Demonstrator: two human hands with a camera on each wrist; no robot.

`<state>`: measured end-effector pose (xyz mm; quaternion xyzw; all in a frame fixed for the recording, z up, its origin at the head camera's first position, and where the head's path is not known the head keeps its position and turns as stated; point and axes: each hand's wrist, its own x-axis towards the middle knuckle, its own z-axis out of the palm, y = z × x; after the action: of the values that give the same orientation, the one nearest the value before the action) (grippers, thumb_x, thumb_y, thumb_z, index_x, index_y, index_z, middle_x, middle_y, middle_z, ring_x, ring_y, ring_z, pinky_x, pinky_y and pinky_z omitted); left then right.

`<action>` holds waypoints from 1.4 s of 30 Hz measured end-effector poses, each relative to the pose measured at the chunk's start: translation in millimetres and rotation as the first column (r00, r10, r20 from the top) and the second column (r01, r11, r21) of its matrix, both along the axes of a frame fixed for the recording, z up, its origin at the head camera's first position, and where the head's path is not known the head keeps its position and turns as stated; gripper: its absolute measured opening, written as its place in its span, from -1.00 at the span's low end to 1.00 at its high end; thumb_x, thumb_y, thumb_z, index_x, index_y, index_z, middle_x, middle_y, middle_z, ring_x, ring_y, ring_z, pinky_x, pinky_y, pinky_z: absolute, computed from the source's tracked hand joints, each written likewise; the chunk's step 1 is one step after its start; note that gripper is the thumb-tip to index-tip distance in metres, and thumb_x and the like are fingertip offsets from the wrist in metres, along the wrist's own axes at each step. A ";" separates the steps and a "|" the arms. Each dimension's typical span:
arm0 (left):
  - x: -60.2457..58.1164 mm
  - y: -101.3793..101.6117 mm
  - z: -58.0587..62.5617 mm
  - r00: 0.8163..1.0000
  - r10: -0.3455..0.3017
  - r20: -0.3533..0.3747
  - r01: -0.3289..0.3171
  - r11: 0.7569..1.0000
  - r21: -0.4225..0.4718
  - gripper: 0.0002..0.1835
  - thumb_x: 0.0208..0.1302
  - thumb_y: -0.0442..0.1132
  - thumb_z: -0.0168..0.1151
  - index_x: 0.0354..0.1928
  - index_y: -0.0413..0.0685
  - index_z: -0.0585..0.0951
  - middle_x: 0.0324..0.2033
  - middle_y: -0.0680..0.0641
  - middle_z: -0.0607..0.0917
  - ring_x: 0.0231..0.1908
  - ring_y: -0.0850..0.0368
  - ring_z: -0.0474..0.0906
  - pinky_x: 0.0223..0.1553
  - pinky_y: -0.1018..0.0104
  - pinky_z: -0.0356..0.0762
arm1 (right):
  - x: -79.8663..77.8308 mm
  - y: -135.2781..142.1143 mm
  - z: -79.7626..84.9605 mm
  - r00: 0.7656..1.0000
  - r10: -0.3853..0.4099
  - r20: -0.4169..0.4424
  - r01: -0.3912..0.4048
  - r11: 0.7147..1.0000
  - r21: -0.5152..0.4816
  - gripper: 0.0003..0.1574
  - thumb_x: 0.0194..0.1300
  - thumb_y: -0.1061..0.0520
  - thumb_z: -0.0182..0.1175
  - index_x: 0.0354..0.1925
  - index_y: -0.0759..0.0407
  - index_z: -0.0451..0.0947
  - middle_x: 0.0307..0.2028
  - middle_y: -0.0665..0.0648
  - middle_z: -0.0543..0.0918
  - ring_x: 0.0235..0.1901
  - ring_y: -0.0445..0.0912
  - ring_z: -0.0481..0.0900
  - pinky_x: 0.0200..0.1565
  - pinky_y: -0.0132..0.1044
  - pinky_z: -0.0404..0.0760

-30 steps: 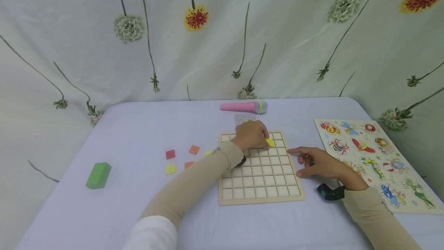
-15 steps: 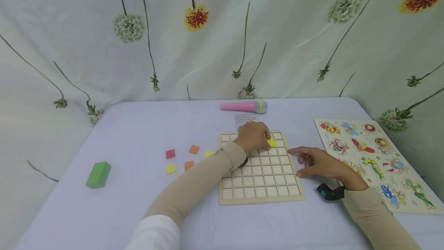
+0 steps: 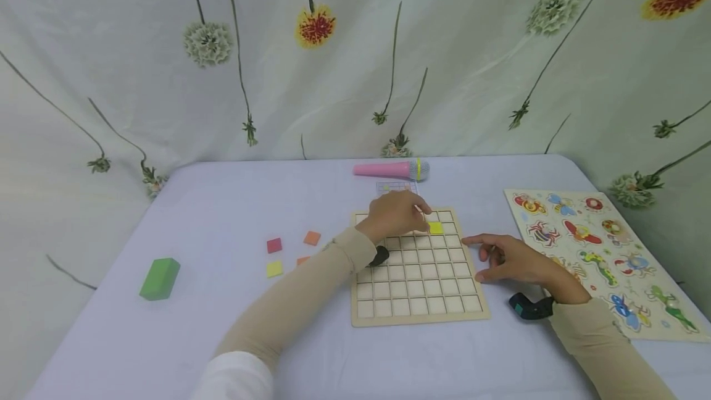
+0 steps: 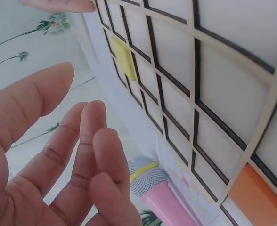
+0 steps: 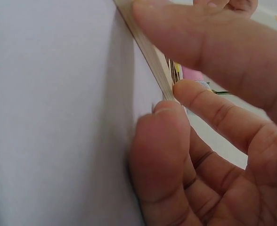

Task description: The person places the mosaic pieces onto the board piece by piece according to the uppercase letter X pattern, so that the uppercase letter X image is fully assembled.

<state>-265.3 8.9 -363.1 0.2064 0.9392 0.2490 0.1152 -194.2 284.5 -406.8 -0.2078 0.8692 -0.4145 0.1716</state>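
Observation:
A wooden grid board (image 3: 419, 320) lies flat on the table. A yellow square tile (image 3: 436, 228) sits in one of its cells near the far right corner. Just left of that tile, my left hand (image 3: 393, 212) hovers over the board's far rows, thumb and fingers apart and holding nothing. The left wrist view shows an orange tile (image 4: 258, 195) in another cell, which my hand hides from the head camera. My right hand (image 3: 513, 258) rests beside the board's right edge, its thumb and index fingertip touching the wooden rim (image 5: 148, 52) while the other fingers bend loosely.
Left of the board lie a red tile (image 3: 274, 245), a yellow tile (image 3: 274, 269) and orange tiles (image 3: 312, 238). A green block (image 3: 159, 278) stands farther left. Behind the board are a small grid card (image 3: 397, 187) and a pink microphone (image 3: 383, 170); an insect puzzle board (image 3: 580, 233) lies right.
My left hand has let go of the yellow tile and drawn back to the left, leaving it in its cell. The right hand has stayed at the board's edge.

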 end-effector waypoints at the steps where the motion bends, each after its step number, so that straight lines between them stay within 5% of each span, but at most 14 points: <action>1: 1.4 -2.1 1.0 1.000 -0.003 0.004 0.003 1.000 0.006 -0.63 0.34 -0.02 0.53 0.17 0.27 0.81 -0.18 0.29 0.82 -0.10 0.20 0.70 -0.10 0.06 0.56 | 0.0 0.2 0.0 1.000 0.000 0.001 0.000 1.000 -0.001 -0.12 0.24 0.26 0.55 0.40 0.54 0.43 -0.22 0.09 0.50 -0.39 -0.15 0.41 -0.33 -0.34 0.41; 6: 11.0 -16.0 5.2 0.999 -0.034 0.008 0.034 0.999 0.041 -0.62 0.41 0.01 0.49 0.23 0.25 0.78 -0.09 0.26 0.84 -0.13 0.21 0.71 -0.22 0.20 0.56 | 0.3 0.4 0.4 1.000 -0.009 0.009 0.009 1.000 -0.010 -0.13 0.24 0.28 0.55 0.40 0.54 0.43 -0.21 0.09 0.49 -0.39 -0.16 0.41 -0.32 -0.35 0.42; 14: 27.0 -60.6 6.5 0.997 -0.058 -0.042 0.062 0.990 0.124 -0.57 0.44 -0.03 0.46 0.30 0.14 0.74 -0.08 0.21 0.81 0.05 0.17 0.65 0.06 0.14 0.57 | 0.7 -0.6 0.5 1.000 0.008 0.008 -0.007 1.000 -0.026 -0.12 0.25 0.29 0.54 0.41 0.57 0.40 -0.20 0.09 0.49 -0.38 -0.17 0.40 -0.32 -0.35 0.40; 22: 40.9 -98.4 5.8 0.985 -0.116 -0.129 0.142 0.966 0.216 -0.62 0.46 -0.15 0.44 0.26 -0.01 0.75 -0.09 0.09 0.82 0.04 0.07 0.72 0.10 0.07 0.60 | 0.9 -1.1 0.2 1.000 -0.007 0.019 0.007 1.000 -0.014 -0.11 0.23 0.28 0.55 0.40 0.57 0.41 -0.21 0.10 0.49 -0.39 -0.15 0.40 -0.32 -0.35 0.39; 27: 47.7 -116.2 7.2 0.983 -0.148 -0.110 0.171 0.955 0.244 -0.61 0.47 -0.19 0.45 0.28 -0.04 0.73 0.02 0.01 0.81 0.05 0.03 0.68 0.17 0.00 0.59 | 1.7 -2.0 0.6 1.000 -0.010 0.017 0.010 1.000 -0.019 -0.11 0.22 0.28 0.56 0.40 0.56 0.42 -0.21 0.10 0.49 -0.38 -0.15 0.39 -0.32 -0.34 0.40; 36: 41.8 -157.5 5.2 0.967 -0.215 -0.139 0.250 0.908 0.335 -0.63 0.51 -0.31 0.37 0.29 -0.12 0.71 0.14 -0.13 0.79 0.04 0.07 0.70 0.17 -0.02 0.61 | 1.7 -1.5 -1.1 1.000 -0.018 0.017 0.018 1.000 -0.017 -0.12 0.22 0.29 0.55 0.40 0.55 0.42 -0.21 0.11 0.49 -0.38 -0.15 0.39 -0.32 -0.35 0.40; 42: 33.9 -182.5 5.7 0.991 -0.132 -0.037 0.137 0.930 0.342 -0.60 0.56 -0.30 0.28 0.36 -0.10 0.67 0.13 -0.15 0.78 0.11 -0.01 0.66 0.24 -0.08 0.58 | 1.1 -1.6 -0.8 1.000 -0.012 0.015 0.013 1.000 -0.022 -0.11 0.22 0.29 0.55 0.40 0.56 0.42 -0.21 0.10 0.48 -0.38 -0.15 0.40 -0.32 -0.35 0.40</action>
<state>-231.5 -173.6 -357.5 0.2888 0.8657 0.3994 0.0878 -193.1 282.8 -407.6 -0.2010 0.8646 -0.4266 0.1734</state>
